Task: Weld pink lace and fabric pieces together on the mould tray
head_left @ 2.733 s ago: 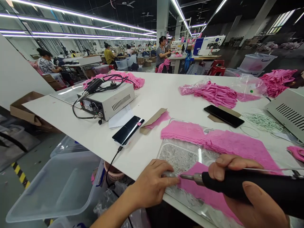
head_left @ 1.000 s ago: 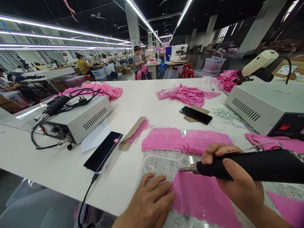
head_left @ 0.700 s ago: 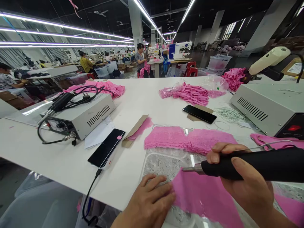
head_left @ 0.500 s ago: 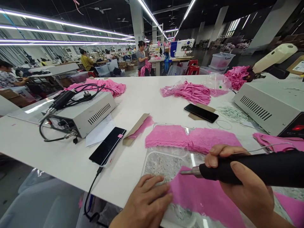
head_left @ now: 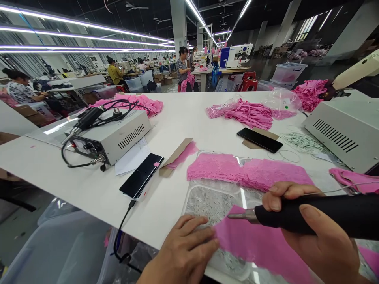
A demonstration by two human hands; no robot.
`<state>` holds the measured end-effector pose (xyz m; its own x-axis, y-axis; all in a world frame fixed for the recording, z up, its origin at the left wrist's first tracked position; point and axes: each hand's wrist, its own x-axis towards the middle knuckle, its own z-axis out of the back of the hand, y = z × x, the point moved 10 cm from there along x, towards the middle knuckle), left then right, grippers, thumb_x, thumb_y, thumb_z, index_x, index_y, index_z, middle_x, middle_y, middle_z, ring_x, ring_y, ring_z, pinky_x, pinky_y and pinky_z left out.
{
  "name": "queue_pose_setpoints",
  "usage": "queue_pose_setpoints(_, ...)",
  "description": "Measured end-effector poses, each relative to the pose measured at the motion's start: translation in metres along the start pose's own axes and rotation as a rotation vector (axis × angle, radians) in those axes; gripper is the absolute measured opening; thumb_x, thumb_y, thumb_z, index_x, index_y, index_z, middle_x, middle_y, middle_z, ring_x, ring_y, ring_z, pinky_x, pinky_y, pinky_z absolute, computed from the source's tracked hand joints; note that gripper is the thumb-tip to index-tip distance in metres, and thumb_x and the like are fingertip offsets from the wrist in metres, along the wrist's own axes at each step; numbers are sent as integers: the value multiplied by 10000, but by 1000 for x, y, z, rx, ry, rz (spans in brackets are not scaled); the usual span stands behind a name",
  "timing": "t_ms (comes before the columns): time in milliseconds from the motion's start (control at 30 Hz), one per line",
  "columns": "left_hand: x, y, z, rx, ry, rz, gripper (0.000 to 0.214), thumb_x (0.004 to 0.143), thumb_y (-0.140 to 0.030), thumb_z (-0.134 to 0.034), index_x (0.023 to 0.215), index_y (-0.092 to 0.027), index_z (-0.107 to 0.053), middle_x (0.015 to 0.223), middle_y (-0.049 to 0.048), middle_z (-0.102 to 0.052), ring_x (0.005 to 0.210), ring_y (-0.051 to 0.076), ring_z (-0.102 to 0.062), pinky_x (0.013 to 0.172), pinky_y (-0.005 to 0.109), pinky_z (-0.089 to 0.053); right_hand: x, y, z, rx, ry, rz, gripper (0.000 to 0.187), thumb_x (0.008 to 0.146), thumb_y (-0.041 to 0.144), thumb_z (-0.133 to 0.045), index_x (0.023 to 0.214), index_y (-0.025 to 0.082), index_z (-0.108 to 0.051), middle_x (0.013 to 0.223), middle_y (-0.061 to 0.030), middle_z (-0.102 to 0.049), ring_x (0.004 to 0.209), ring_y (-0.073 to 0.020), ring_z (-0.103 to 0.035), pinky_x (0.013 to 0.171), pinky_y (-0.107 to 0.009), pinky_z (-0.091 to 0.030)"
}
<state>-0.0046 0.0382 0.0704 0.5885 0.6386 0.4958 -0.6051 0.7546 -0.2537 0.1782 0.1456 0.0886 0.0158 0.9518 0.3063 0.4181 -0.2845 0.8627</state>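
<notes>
My right hand [head_left: 319, 236] is wrapped round a black hand tool [head_left: 314, 215] whose metal tip points left, just above the left edge of a pink lace piece [head_left: 260, 248]. That piece lies on a clear scratched plate [head_left: 213, 197] at the table's near edge. My left hand [head_left: 183, 252] lies flat with fingers spread, pressing the left end of the lace piece onto the plate. Behind the plate sits a stack of pink lace pieces [head_left: 248, 171].
A grey control box [head_left: 112, 136] with cables stands at the left, another grey box [head_left: 343, 132] at the right. Two phones [head_left: 142, 181] [head_left: 259, 140], cardboard [head_left: 176, 157], white elastic loops [head_left: 302, 142] and pink fabric piles [head_left: 248, 112] lie on the white table [head_left: 74, 185]. People work at far tables.
The view has shifted slightly; my hands stay on the lace piece and the tool, whose tip has edged a little along the lace edge. Earlier the lace piece lay further under my left fingers.
</notes>
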Motion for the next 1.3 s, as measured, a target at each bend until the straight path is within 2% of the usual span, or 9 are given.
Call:
queue_pose_setpoints(233, -2, -2, 2, -48, -50, -13, 299, 887, -113, -512, 1178, -150, -569, 1122, 83, -712, 1179, 228, -579, 985, 382, -442, -8, -1, -14, -21, 99, 16, 140, 796, 362, -722, 840, 242, -667, 791, -14, -579, 603, -127, -577, 602, -284, -566)
queue_pose_setpoints(533, -3, -1, 5, -76, -65, 4, 284, 886, -112, -509, 1156, -141, -589, 1074, 90, -723, 1136, 231, -605, 928, 377, -482, -6, 0, -16, -39, 81, 15, 130, 774, 341, -750, 781, 243, -664, 759, 0, -584, 588, -123, -589, 592, -270, -577)
queue_pose_setpoints(733, -4, 1, 5, -123, -64, 23, 332, 861, -90, -512, 1177, -164, -585, 1100, 91, -716, 1158, 235, -600, 961, 391, -490, -8, 1, -19, -7, 70, 9, 142, 757, 347, -756, 808, 245, -673, 768, -5, -578, 585, -125, -581, 590, -277, -573)
queue_pose_setpoints(833, -9, 5, 8, -149, -114, 40, 363, 873, -72, -501, 1213, -186, -565, 1097, 91, -714, 1152, 221, -605, 968, 385, -505, -4, 10, -8, -14, 15, 17, 142, 724, 330, -776, 773, 238, -679, 751, -8, -574, 568, -130, -588, 565, -279, -571)
queue_pose_setpoints(1000, -8, 14, 11, -104, -135, 68, 381, 913, -67, -487, 1268, -195, -549, 1096, 88, -714, 1127, 209, -616, 924, 350, -542, 5, 32, 33, -77, -136, 41, 143, 689, 292, -800, 737, 229, -680, 772, -6, -573, 584, -130, -593, 583, -283, -590)
queue_pose_setpoints(1067, 2, 14, 11, -65, -97, 46, 385, 917, -81, -489, 1282, -188, -544, 1116, 91, -709, 1116, 214, -623, 919, 356, -543, 5, 39, 47, -79, -183, 78, 142, 692, 292, -797, 730, 229, -675, 782, -3, -565, 590, -124, -582, 571, -272, -588)
queue_pose_setpoints(1133, 16, 12, 6, -12, -3, 14, 380, 917, -102, -490, 1285, -180, -547, 1171, 94, -691, 1140, 227, -613, 943, 381, -528, 5, 39, 54, -60, -200, 94, 129, 710, 293, -780, 744, 231, -673, 794, -4, -562, 594, -125, -578, 570, -277, -588)
queue_pose_setpoints(1233, 40, 8, -13, 38, 187, -27, 342, 931, -148, -489, 1262, -177, -570, 1280, 91, -637, 1209, 250, -573, 1006, 437, -481, 3, 32, 53, -43, -157, 100, 99, 746, 287, -754, 783, 236, -678, 806, -11, -567, 608, -134, -587, 592, -297, -587)
queue_pose_setpoints(1300, 51, 5, -26, 40, 273, -50, 329, 934, -181, -506, 1254, -183, -580, 1334, 86, -599, 1254, 265, -539, 1039, 471, -446, 2, 29, 48, -50, -119, 107, 90, 768, 295, -742, 808, 240, -683, 822, -14, -570, 620, -137, -594, 605, -307, -584)
